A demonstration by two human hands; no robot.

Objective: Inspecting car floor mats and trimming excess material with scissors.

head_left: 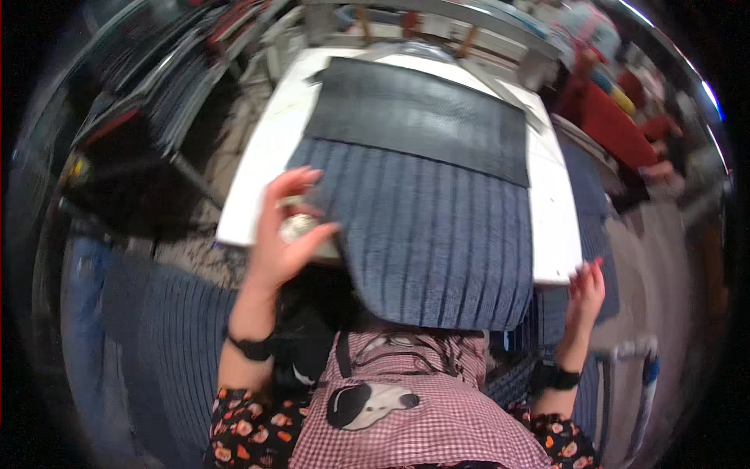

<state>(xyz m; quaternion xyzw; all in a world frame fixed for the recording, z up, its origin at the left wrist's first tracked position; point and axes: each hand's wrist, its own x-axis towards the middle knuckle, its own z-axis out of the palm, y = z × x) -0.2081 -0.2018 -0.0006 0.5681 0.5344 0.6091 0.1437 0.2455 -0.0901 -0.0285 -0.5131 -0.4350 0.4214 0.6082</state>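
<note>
A blue-grey ribbed mat [437,234] lies on a white table [250,180], its rounded near end hanging over the front edge. A smooth black sheet [422,113] covers its far part. By the mat's left edge, my left hand [285,242] curves its thumb and fingers apart around a small pale object [298,227], whose kind I cannot make out. My right hand [587,293] is beside the table's right front corner, off the mat. Its fingers are loosely bent and slightly apart, with nothing visible in them.
More ribbed blue-grey material [168,336] hangs at the lower left, and a similar piece [590,187] is right of the table. Dark sheets are stacked on a rack [168,86] at the far left. A metal bar [500,90] lies across the table's far right.
</note>
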